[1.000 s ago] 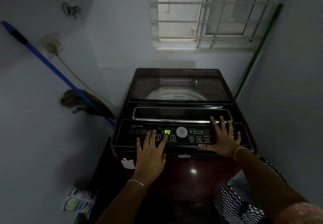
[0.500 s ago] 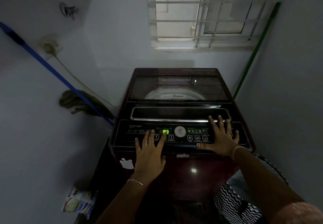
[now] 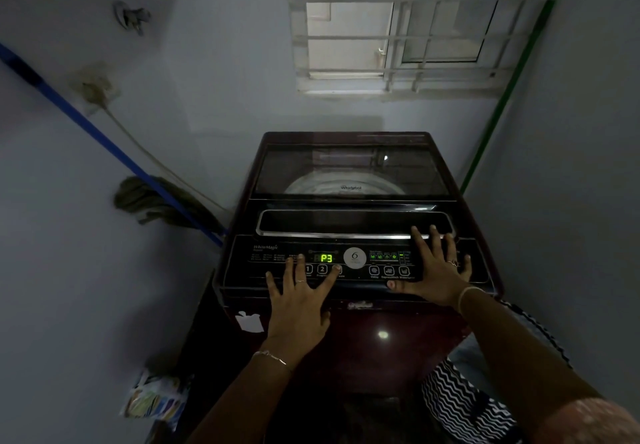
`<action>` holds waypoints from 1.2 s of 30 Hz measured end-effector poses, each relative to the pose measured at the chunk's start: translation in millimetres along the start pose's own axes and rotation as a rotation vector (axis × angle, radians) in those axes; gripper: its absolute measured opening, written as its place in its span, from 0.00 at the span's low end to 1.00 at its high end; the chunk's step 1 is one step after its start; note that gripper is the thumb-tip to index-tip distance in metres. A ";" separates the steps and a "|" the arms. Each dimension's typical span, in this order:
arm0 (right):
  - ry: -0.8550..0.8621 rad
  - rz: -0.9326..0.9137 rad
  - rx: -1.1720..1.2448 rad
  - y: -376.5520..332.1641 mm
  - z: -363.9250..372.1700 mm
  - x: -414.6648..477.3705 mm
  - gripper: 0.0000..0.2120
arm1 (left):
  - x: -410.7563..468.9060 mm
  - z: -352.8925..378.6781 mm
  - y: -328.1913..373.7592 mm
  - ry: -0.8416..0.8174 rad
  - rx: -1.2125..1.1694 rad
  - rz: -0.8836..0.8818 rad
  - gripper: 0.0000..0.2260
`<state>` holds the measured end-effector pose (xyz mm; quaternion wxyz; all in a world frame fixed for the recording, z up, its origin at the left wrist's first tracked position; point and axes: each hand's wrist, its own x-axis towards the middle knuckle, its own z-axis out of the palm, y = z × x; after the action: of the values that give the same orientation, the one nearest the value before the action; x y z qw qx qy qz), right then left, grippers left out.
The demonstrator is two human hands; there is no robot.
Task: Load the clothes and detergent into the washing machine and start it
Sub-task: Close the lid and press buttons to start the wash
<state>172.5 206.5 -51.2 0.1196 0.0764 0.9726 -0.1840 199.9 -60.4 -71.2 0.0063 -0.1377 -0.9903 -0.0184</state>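
Observation:
A dark red top-loading washing machine [image 3: 349,346] stands in front of me with its glass lid [image 3: 351,169] closed; the drum shows faintly through it. The black control panel [image 3: 249,270] is lit, and its green display [image 3: 326,258] reads P3. My left hand [image 3: 299,299] lies flat on the panel's front left, fingers spread, with the index fingertip on the third round button. My right hand [image 3: 434,268] rests flat on the panel's right side, fingers spread up to the lid handle [image 3: 332,223]. Neither hand holds anything. No clothes or detergent are visible.
A blue-handled mop [image 3: 152,201] leans on the left wall beside the machine. A green pole [image 3: 509,97] leans in the right corner. A barred window [image 3: 398,24] is above. A colourful packet [image 3: 152,398] lies low on the left, and zigzag-patterned cloth [image 3: 457,405] is at the lower right.
The display changed from P2 to P3. My left index finger has shifted right, from the second button onto the third. The right hand has stayed where it was.

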 end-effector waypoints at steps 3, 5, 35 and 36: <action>0.003 0.001 -0.001 0.1 -0.5 0.4 0.60 | 2.2 -2.5 3.3 -0.001 0.003 -0.012 0.36; 0.003 0.000 0.001 -0.1 -0.7 -0.3 0.61 | 2.9 -3.0 4.0 -0.001 0.005 -0.012 0.34; 0.030 0.010 0.007 1.7 1.9 -0.3 0.60 | -0.9 3.8 7.8 -0.025 0.059 -0.011 0.48; 0.033 0.013 0.005 1.3 2.1 0.0 0.60 | -0.9 3.8 7.9 -0.023 0.058 -0.012 0.47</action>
<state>173.2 206.9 -53.5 0.1047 0.0859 0.9735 -0.1845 202.8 -52.9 -74.7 -0.0014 -0.1318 -0.9912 0.0119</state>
